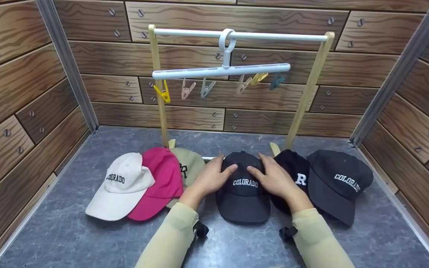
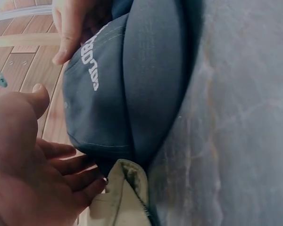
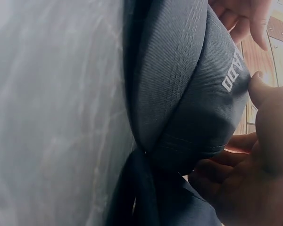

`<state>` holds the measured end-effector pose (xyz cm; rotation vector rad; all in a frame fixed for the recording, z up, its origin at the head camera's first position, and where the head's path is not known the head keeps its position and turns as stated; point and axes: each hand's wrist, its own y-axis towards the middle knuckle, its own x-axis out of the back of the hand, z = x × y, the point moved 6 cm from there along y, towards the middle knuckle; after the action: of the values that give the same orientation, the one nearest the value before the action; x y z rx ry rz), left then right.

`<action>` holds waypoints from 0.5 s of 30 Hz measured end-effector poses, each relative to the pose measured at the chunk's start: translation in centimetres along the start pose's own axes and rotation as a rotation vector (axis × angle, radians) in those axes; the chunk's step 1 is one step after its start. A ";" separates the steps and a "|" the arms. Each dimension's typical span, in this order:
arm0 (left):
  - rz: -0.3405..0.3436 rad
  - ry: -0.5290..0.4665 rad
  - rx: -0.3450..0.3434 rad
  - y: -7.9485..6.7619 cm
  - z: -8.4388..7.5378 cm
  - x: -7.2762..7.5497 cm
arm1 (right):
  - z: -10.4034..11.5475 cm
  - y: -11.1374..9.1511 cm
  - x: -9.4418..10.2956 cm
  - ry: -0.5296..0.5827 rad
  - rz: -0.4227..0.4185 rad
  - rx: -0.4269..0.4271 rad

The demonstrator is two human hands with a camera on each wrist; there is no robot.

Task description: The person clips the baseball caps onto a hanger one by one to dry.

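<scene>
A dark navy cap (image 1: 242, 203) with white COLORADO lettering sits mid-table, brim toward me. At its left side is my left hand (image 1: 211, 179), fingers fairly straight by the lower crown. In the left wrist view that thumb stands off the crown. My right hand (image 1: 277, 179) flanks the other side, fingers loosely extended along the lower crown and thumb close to the lettering. Some fingertips are hidden behind the cap. To the left, an olive cap (image 1: 190, 163) partly lies under a pink cap (image 1: 162, 178). A black cap (image 1: 291, 163) with an R is just right of my right hand.
A white cap (image 1: 125, 186) overlaps the pink one at far left; another dark COLORADO cap (image 1: 339, 175) lies far right. Behind stands a wooden rack (image 1: 309, 96) with a white hanger (image 1: 222, 70) carrying several coloured clips (image 1: 207, 88). Wood-patterned walls (image 1: 415, 149) enclose the table (image 1: 69, 238).
</scene>
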<state>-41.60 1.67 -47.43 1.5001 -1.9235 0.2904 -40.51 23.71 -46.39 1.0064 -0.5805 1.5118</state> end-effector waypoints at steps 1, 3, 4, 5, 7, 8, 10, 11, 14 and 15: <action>-0.018 0.017 -0.016 0.2 0.5 -0.3 | 0.0 0.1 0.0 0.000 -0.002 0.002; -0.033 0.014 -0.044 0.1 0.4 -0.4 | 0.0 0.1 0.0 0.003 -0.007 0.005; -0.039 0.019 -0.062 0.0 0.3 -0.4 | 0.0 0.1 -0.1 0.007 -0.008 0.005; -0.056 0.037 -0.087 0.2 0.7 -0.8 | 0.0 0.1 -0.1 0.009 -0.009 0.008; -0.078 0.070 -0.108 0.5 1.4 -1.4 | 0.0 0.1 -0.2 0.013 -0.012 0.014; -0.073 0.059 -0.107 0.3 1.0 -1.2 | 0.0 0.0 -0.2 0.016 -0.012 0.014; -0.080 0.063 -0.103 0.4 1.1 -1.4 | 0.0 0.0 -0.3 0.019 -0.013 0.019; -0.082 0.062 -0.097 0.4 1.1 -1.4 | 0.0 0.0 -0.3 0.022 -0.014 0.023; -0.067 0.036 -0.064 -0.2 0.1 -0.8 | 0.1 0.0 -0.3 0.033 -0.019 0.032; -0.068 0.037 -0.061 -0.2 0.0 -0.8 | 0.1 0.0 -0.3 0.036 -0.021 0.034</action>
<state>-41.37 2.19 -47.98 1.5059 -1.8328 0.2252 -40.50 23.45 -46.57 1.0065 -0.5192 1.5222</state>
